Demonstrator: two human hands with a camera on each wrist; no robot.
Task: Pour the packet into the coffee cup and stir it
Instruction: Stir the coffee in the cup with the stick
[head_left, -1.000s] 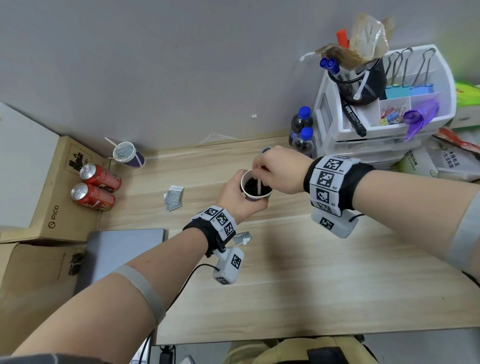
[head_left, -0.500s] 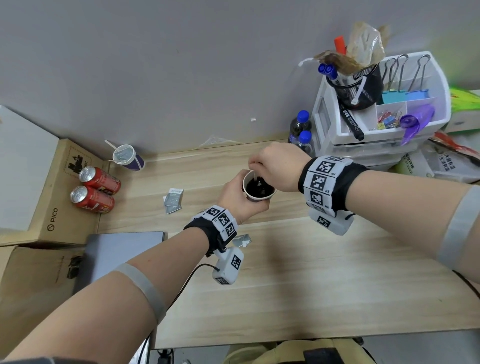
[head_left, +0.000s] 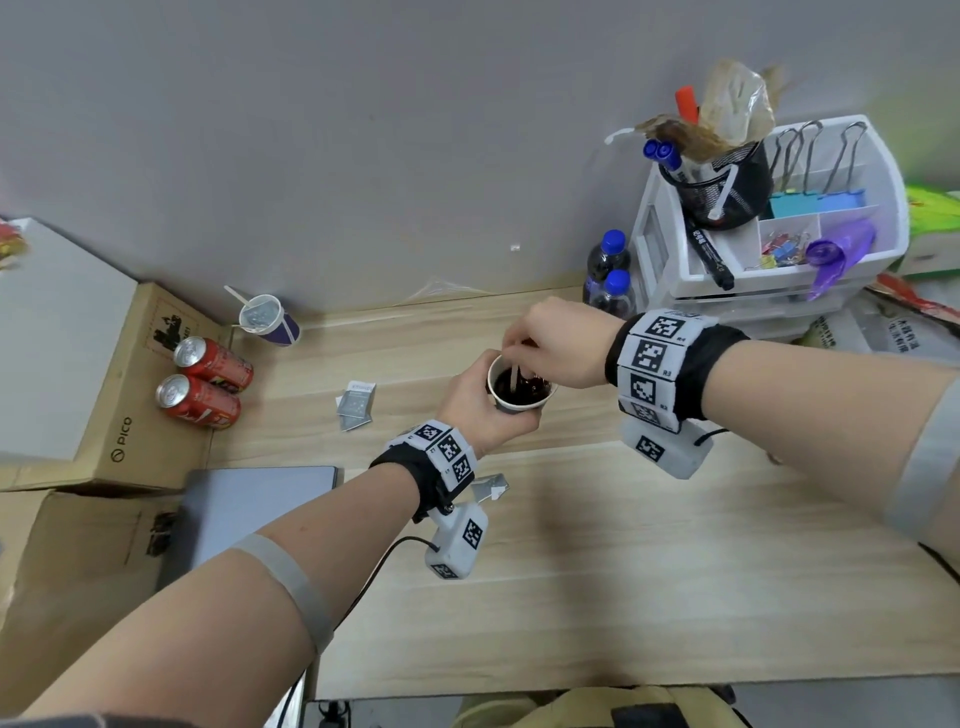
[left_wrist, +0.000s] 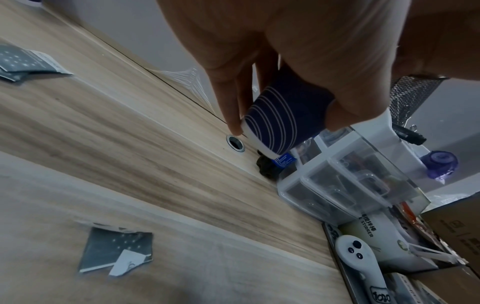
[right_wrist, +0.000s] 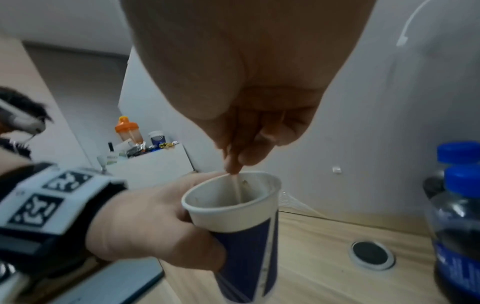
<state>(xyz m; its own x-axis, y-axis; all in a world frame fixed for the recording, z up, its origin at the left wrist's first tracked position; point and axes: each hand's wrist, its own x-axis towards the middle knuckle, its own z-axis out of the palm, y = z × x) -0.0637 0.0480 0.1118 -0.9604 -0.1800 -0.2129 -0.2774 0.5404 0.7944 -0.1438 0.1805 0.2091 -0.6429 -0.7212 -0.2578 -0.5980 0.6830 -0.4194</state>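
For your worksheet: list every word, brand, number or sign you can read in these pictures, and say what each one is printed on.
"PICO": on the cardboard box beside the red cans.
"STIRRER": on the white pack, in the left wrist view; the characters beside it are too blurred.
Wristband tags, grey packets, bottle labels: too small or blurred to read.

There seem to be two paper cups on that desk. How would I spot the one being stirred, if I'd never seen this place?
Start at the wooden desk and look to its middle, where both hands meet. The left hand grips the coffee cup, dark blue with thin white stripes, while the right hand pinches a stirrer in its dark drink. The other cup stands alone by the wall.
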